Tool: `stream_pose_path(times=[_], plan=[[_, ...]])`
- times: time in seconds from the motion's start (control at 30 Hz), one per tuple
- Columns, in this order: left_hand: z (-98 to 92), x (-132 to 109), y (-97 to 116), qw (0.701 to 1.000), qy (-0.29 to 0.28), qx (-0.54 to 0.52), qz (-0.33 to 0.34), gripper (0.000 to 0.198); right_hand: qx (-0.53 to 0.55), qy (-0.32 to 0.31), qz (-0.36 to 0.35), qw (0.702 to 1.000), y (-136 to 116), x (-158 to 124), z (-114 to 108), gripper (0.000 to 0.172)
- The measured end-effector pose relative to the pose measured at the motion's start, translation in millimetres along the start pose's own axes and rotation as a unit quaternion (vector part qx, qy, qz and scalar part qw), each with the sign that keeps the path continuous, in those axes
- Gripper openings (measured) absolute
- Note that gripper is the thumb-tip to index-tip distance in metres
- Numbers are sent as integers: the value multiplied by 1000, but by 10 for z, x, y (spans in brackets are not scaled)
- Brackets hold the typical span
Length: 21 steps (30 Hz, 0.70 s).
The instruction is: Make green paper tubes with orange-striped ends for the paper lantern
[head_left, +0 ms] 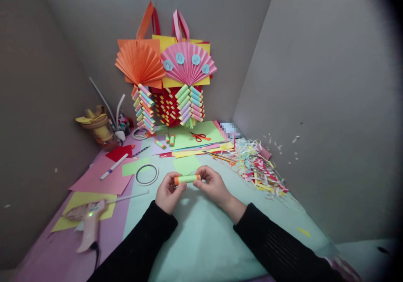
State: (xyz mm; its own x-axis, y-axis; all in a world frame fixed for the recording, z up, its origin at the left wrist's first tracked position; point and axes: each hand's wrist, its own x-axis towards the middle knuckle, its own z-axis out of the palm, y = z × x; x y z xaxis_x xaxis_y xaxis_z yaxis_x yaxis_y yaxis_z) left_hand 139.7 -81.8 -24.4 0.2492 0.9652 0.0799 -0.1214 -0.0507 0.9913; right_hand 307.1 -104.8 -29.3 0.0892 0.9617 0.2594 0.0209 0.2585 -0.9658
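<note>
Between both hands I hold a small light-green paper roll (pixel 188 179) with orange bands at its ends, lying level above the table. My left hand (pixel 169 191) pinches its left end, thumb in front. My right hand (pixel 214 186) has its thumb and fingers closed on the right end. Just behind the hands lies a light-green paper sheet (pixel 186 163). A roll of tape (pixel 147 175) rests left of my left hand. Farther back are several similar green paper rolls (pixel 172 140) with orange ends.
A pink glue gun (pixel 92 223) with a lit green light lies at left, its cord running forward. Red-handled scissors (pixel 198 137) rest on stacked coloured paper. Paper shreds (pixel 256 164) are heaped at right. Paper fan decorations (pixel 189 63) hang at the back. A white marker (pixel 113 166) lies on pink paper.
</note>
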Motion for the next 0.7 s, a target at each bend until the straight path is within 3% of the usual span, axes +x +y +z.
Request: stream_pose_path(times=[0.3, 0.7], plan=[[-28, -1, -40, 999, -38, 32, 12, 26, -18, -58, -1, 998, -7, -15, 18, 25], [21, -9, -22, 1000, -22, 21, 1, 29, -79, -41, -33, 995, -61, -10, 0, 17]])
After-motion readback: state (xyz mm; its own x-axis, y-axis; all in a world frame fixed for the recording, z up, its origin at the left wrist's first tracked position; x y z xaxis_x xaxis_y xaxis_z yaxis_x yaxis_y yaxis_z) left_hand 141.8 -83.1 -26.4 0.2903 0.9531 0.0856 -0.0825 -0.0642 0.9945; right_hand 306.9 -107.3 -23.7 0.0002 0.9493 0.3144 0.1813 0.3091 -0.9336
